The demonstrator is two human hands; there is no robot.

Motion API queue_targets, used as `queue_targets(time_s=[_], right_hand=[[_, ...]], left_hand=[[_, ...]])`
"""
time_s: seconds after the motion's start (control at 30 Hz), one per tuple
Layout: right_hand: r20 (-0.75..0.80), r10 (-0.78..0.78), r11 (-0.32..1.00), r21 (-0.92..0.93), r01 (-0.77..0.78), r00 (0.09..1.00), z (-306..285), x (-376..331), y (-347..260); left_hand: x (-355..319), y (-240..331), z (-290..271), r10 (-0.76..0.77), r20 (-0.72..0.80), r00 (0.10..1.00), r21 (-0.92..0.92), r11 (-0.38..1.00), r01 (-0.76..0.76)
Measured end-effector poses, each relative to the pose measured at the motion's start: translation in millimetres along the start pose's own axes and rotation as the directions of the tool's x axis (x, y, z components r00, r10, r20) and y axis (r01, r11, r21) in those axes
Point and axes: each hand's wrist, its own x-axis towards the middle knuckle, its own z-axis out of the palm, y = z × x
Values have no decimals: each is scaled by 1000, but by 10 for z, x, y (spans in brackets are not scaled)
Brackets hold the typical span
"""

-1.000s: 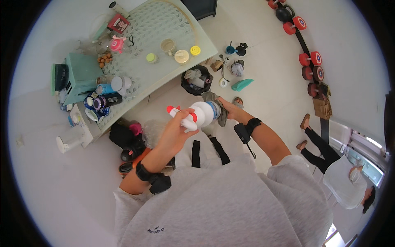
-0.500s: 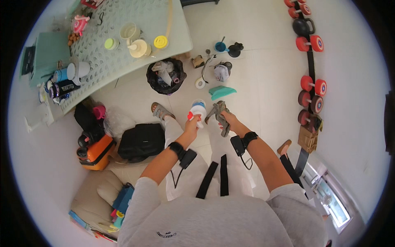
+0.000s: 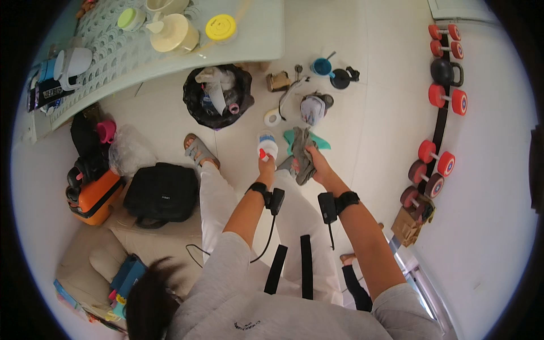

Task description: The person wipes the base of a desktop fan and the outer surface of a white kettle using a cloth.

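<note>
My left hand (image 3: 267,165) is closed round a white bottle (image 3: 267,146) with a blue label and a red part at its top, apparently a spray bottle. To its right, my right hand (image 3: 319,164) grips a crumpled grey cloth (image 3: 304,154), which hangs loosely from the fingers. Seen from above, the cloth partly covers a teal folded item (image 3: 319,143) on the floor and part of my foot. A gap separates the bottle from the cloth.
A black-lined trash bin (image 3: 245,102) stands beside the glass-topped table (image 3: 249,48). Small items, including a tape roll (image 3: 272,118) and a blue cup (image 3: 321,67), lie ahead. Dumbbells (image 3: 436,158) line the right wall; a black bag (image 3: 161,192) rests at left. Another person's leg (image 3: 356,286) shows behind.
The view has shifted, with the table now closer. The grey cloth now hangs more spread out and overlaps the teal item. Both hands keep their holds. Dark hair has come into view at lower left.
</note>
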Motion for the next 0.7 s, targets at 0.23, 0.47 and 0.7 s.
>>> queue_targets(time_s=[0.23,0.47,0.7], right_hand=[[86,1,998,-63,4,996,138,160,-11],[48,-15,996,-91,20,999,18,-199,-92],[-165,18,989,-142,-42,986,186,-1219,109]], left_hand=[[250,-234,158,149,-166,975,112,985,-131],[-46,19,80,-175,51,983,-3,984,176],[-873,1140,-560,-386,152,910,-70,914,399]])
